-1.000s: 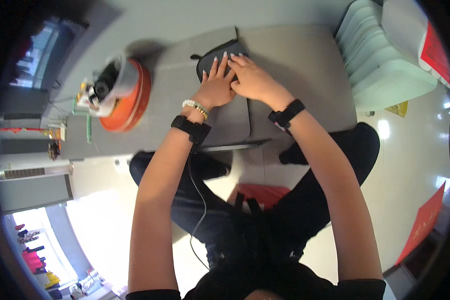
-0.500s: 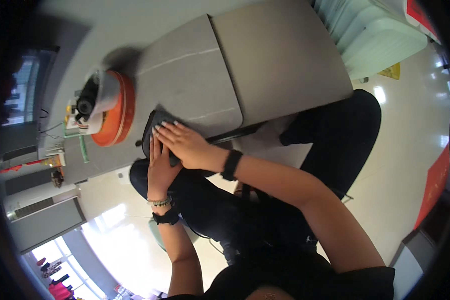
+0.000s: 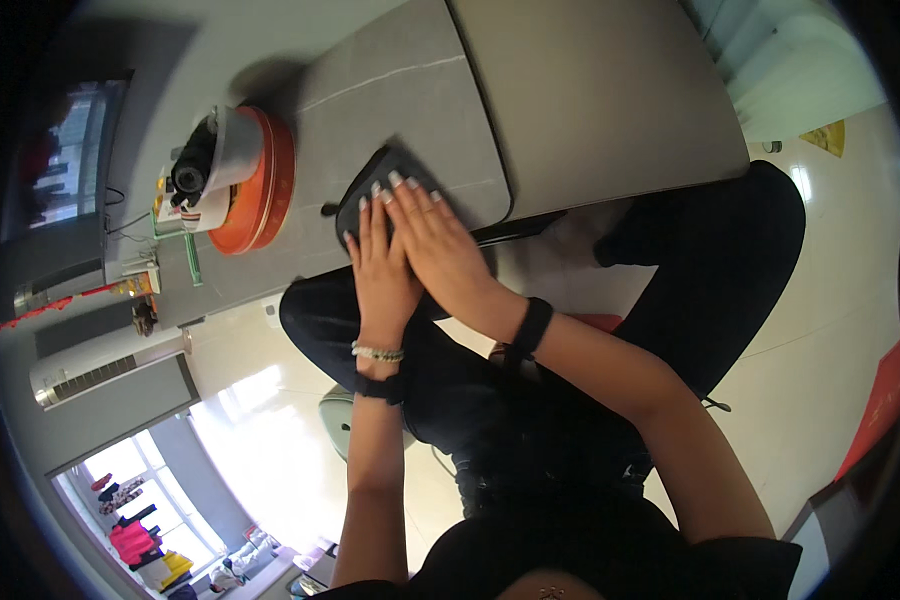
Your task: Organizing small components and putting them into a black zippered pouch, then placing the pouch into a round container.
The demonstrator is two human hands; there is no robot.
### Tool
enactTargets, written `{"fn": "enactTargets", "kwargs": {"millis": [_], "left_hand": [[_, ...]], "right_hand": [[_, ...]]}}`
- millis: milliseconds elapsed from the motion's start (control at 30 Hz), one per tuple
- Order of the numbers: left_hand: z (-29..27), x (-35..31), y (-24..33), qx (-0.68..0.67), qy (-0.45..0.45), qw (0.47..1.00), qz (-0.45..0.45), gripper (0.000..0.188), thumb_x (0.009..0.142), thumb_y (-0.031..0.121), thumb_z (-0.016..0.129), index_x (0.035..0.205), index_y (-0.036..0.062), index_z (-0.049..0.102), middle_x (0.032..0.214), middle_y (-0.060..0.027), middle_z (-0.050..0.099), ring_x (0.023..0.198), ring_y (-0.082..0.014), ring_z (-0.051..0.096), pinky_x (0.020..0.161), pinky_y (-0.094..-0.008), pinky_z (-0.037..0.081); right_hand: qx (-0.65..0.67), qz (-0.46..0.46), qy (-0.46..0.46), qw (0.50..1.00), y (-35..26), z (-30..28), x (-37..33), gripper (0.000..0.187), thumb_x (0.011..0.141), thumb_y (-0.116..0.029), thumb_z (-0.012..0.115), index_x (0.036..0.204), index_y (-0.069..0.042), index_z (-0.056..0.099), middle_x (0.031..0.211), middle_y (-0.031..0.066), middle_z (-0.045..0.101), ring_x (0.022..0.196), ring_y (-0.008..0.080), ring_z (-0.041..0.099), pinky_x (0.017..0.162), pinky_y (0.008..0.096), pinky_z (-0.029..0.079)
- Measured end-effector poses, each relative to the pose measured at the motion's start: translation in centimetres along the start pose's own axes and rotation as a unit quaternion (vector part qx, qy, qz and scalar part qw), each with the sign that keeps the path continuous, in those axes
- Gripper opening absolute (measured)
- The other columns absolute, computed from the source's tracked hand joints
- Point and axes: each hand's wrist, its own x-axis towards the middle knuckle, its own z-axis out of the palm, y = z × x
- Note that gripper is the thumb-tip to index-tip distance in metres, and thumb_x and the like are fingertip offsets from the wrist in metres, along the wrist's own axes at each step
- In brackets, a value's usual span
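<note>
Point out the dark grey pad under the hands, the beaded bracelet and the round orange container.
Dark grey pad (image 3: 401, 162): head view, uncovered part of its upper face.
Beaded bracelet (image 3: 378, 353): head view, middle of its beads.
Round orange container (image 3: 279, 170): head view, its side wall.

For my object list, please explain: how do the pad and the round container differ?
The pad is dark grey, while the round container is orange. The pad lies low and flat; the container stands clearly taller. Both rest on the grey tabletop.
</note>
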Motion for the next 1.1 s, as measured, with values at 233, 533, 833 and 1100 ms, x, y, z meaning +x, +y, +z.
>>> {"fn": "enactTargets", "kwargs": {"millis": [233, 533, 833, 1100], "left_hand": [[-0.3, 2.2, 6.0, -0.056, 0.032, 0.998, 0.021, 0.062, 0.069, 0.014, 0.059, 0.127, 0.0109, 0.037, 0.138, -0.0116, 0.024, 0.127, -0.0307, 0.023, 0.098, -0.0533, 0.020], [-0.3, 2.4, 7.5, -0.109, 0.020, 0.993, 0.042, 0.062, 0.065, 0.003, 0.058, 0.124, 0.0119, 0.041, 0.139, -0.0095, 0.022, 0.128, -0.0278, 0.021, 0.100, -0.0515, 0.020], [-2.1, -0.5, 4.5, -0.161, 0.000, 0.987, -0.006, 0.053, 0.067, -0.001, 0.049, 0.120, 0.0044, 0.045, 0.136, -0.0095, 0.029, 0.128, -0.0242, 0.024, 0.100, -0.0489, 0.022], [-2.7, -4.0, -0.4, -0.155, -0.031, 0.983, -0.098, 0.059, 0.064, 0.000, 0.054, 0.122, 0.0087, 0.044, 0.135, -0.0098, 0.030, 0.126, -0.0268, 0.026, 0.098, -0.0484, 0.027]], "right_hand": [[-0.074, 0.033, -0.010, 0.997, 4.3, -3.5, -2.0, 0.049, 0.079, -0.013, 0.041, 0.125, 0.002, 0.034, 0.134, 0.0141, 0.029, 0.124, 0.0232, 0.031, 0.100, 0.0311, 0.029], [-0.070, 0.041, -0.058, 0.995, 5.7, -6.1, -3.4, 0.053, 0.074, -0.002, 0.047, 0.125, 0.006, 0.032, 0.133, 0.0187, 0.028, 0.122, 0.0282, 0.033, 0.095, 0.0285, 0.036], [-0.052, -0.049, -0.085, 0.994, 2.4, -5.5, -2.0, 0.055, 0.068, 0.001, 0.048, 0.122, 0.007, 0.035, 0.127, 0.0217, 0.036, 0.120, 0.0313, 0.035, 0.097, 0.0357, 0.034], [0.008, -0.111, -0.044, 0.993, -2.1, -0.5, -0.9, 0.045, 0.073, -0.008, 0.046, 0.116, 0.004, 0.044, 0.123, 0.0163, 0.042, 0.116, 0.0282, 0.040, 0.096, 0.0352, 0.034]]}}
